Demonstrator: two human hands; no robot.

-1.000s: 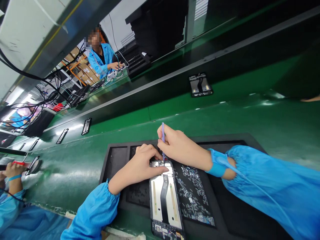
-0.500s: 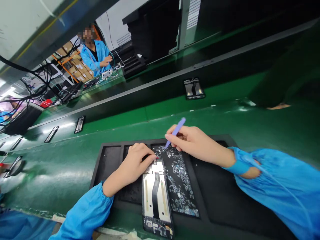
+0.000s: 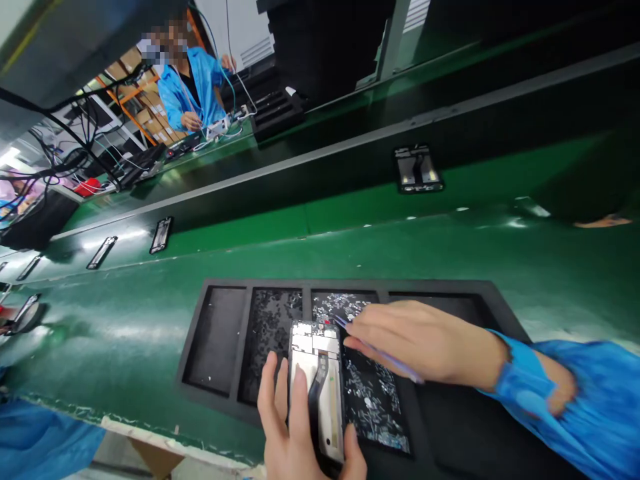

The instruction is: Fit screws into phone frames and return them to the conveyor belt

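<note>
My left hand (image 3: pixel 305 427) grips an opened phone (image 3: pixel 306 345) from its near end, fingers along one side and thumb on the other, one finger over its face. The phone's back is off, showing a pale inner plate and a black flex cable (image 3: pixel 317 393). In my right hand (image 3: pixel 415 340) is a slim purple tool that looks like tweezers (image 3: pixel 393 361). Its pointed tip is by the phone's top corner, close to a tiny red spot (image 3: pixel 327 323); whether it touches is unclear. Under the phone lies a black compartment tray (image 3: pixel 197 333) with tiny shiny parts (image 3: pixel 373 407).
Another opened phone (image 3: pixel 418 170) lies on the green strip beyond the tray. More phones (image 3: pixel 161 235) are spaced along it to the left. A co-worker in a blue coat (image 3: pixel 193 87) stands across the bench near cables and a black rack (image 3: pixel 277 113).
My left hand has moved from the phone's top to its near end and now wraps it. My right hand has come down and turned, bringing the tool's tip to the phone's top corner.
</note>
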